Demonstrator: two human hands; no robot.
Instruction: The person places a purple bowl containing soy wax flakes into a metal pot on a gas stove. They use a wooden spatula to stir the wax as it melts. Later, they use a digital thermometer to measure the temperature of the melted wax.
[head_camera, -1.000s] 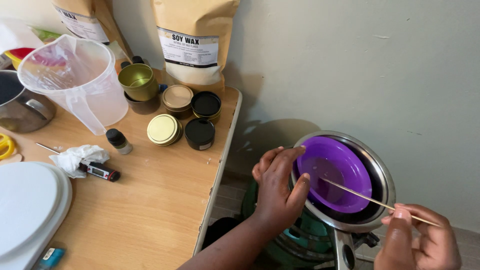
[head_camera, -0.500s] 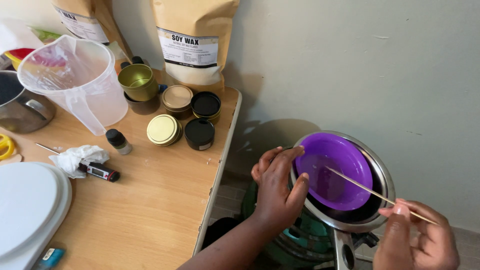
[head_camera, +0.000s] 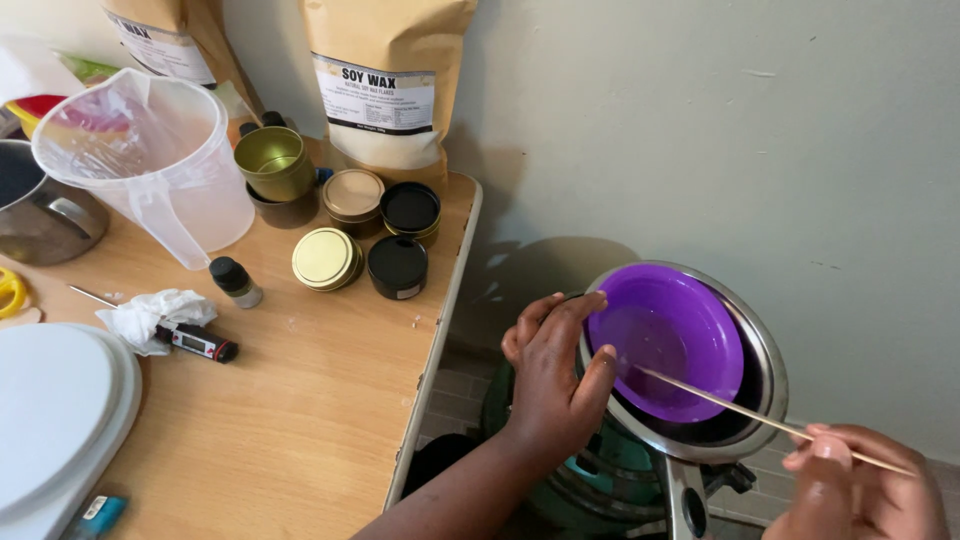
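Note:
A purple bowl (head_camera: 672, 340) sits tilted inside a steel pot (head_camera: 765, 345) on a green burner (head_camera: 590, 480), right of the wooden table. My left hand (head_camera: 555, 375) grips the bowl's left rim, thumb on the inside. My right hand (head_camera: 860, 490), at the bottom right corner, pinches a thin wooden stick (head_camera: 730, 405) whose far tip reaches into the bowl near my left thumb. The bowl holds a little clear liquid.
The wooden table (head_camera: 300, 400) carries several round tins (head_camera: 325, 258), a clear plastic jug (head_camera: 150, 165), a small dark bottle (head_camera: 236, 280), a digital thermometer (head_camera: 195, 342) beside crumpled tissue, a white lid (head_camera: 50, 420), a metal pot (head_camera: 35, 205) and paper bags (head_camera: 385, 80) against the wall.
The stick's tip has shifted slightly left inside the bowl toward my left thumb. My left hand stays on the rim.

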